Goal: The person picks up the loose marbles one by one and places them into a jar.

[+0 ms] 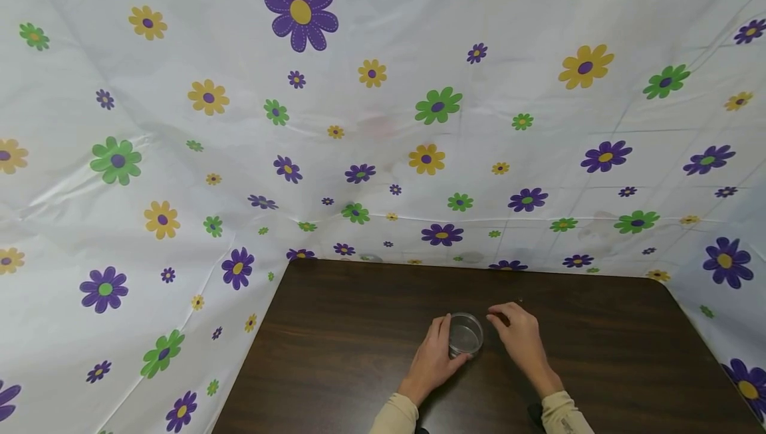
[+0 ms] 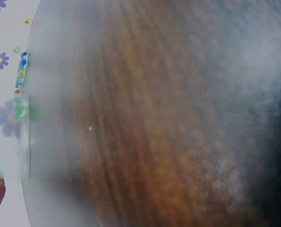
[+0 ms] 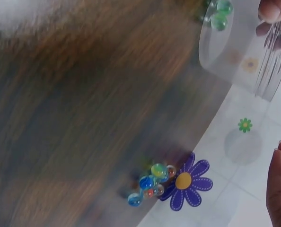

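My left hand (image 1: 432, 359) grips a clear, round, open-topped jar (image 1: 466, 336), with fingers on its left side and the thumb at its near side. Green glass marbles (image 3: 219, 21) show through the wall of the jar near its bottom. Just right of the jar, above the table, is my right hand (image 1: 522, 337), its thumb and forefinger brought close together. Whether anything sits between those fingertips is not clear. A loose cluster of glass marbles (image 3: 150, 182), blue, yellow-green and reddish, lies on the table; the left wrist view shows marbles (image 2: 21, 70) in a row.
The dark wood-grain table (image 1: 335, 347) has a rounded far right corner. A white cloth (image 1: 371, 115) with purple, green and yellow flowers hangs behind it and at both sides. Both wrist views are hazy over the tabletop.
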Motion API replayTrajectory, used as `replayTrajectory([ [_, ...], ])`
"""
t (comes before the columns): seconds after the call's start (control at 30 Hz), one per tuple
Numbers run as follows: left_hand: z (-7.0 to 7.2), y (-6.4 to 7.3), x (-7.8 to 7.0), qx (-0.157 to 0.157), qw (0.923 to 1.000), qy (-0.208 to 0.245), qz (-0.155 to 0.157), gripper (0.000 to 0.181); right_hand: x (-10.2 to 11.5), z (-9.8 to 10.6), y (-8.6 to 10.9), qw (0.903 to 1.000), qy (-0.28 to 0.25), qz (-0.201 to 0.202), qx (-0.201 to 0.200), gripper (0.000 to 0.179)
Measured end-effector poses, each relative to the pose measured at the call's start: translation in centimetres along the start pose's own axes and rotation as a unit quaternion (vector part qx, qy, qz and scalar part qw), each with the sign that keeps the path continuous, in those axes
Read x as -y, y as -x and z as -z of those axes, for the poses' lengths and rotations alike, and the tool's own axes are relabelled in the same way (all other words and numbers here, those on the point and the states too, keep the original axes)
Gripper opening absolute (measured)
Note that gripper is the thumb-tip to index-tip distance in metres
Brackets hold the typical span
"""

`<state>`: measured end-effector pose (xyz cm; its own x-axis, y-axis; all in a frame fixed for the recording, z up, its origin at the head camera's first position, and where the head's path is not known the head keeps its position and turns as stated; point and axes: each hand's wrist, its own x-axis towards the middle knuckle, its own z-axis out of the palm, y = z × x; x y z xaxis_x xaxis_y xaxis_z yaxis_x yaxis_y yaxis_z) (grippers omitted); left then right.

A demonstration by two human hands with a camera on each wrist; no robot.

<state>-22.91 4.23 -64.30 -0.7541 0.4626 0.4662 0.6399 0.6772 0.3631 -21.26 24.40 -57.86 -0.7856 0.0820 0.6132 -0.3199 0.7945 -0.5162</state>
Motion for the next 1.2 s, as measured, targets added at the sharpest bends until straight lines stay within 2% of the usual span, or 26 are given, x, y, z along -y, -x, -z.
replayTrajectory([
  [0.23, 0.1, 0.0, 0.0, -0.005, 1.0, 0.002, -0.005, 0.087, 0.8, -1.0, 0.5, 0.9998, -0.016, 0.009, 0.012, 0.022],
  [0.53, 0.1, 0.1, 0.0, -0.009, 0.9999, 0.007, -0.006, 0.086, 1.1, -2.1, 1.0, 0.9992, -0.013, 0.038, 0.001, 0.027],
  [1.2, 0.1, 0.0, 0.1, -0.014, 0.9997, 0.01, -0.015, 0.086, 0.9, -2.4, 1.0, 0.9994, -0.013, 0.031, 0.003, 0.026],
])
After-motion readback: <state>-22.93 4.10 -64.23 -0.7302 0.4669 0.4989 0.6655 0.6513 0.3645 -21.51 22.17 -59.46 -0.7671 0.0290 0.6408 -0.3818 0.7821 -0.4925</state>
